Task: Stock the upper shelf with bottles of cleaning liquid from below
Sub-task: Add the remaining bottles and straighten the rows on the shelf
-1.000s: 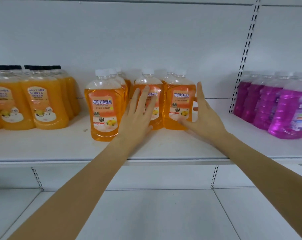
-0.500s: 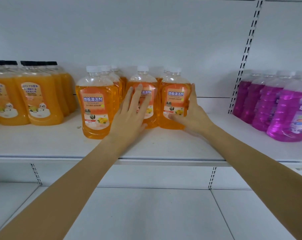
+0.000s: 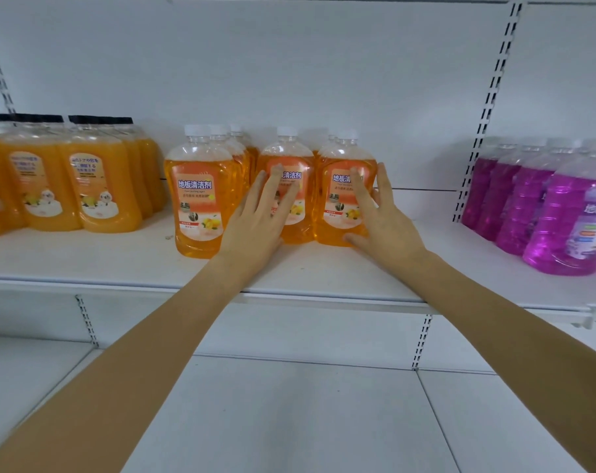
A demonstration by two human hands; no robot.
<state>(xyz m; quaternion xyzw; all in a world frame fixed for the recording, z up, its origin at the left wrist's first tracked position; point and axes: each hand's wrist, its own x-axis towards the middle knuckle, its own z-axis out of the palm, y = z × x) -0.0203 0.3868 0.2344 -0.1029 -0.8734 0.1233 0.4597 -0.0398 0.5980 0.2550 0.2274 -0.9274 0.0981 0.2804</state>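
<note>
Bottles of orange cleaning liquid (image 3: 201, 199) stand upright in rows on the upper shelf (image 3: 119, 268). My left grip (image 3: 255, 220), fingers straight and spread, presses flat against the middle front bottle (image 3: 286, 153). My right grip (image 3: 387, 227), likewise spread, touches the rightmost front bottle (image 3: 335, 206).

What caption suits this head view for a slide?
Left hand touches the middle orange bottle, right hand the right orange bottle, on the upper shelf.
</note>
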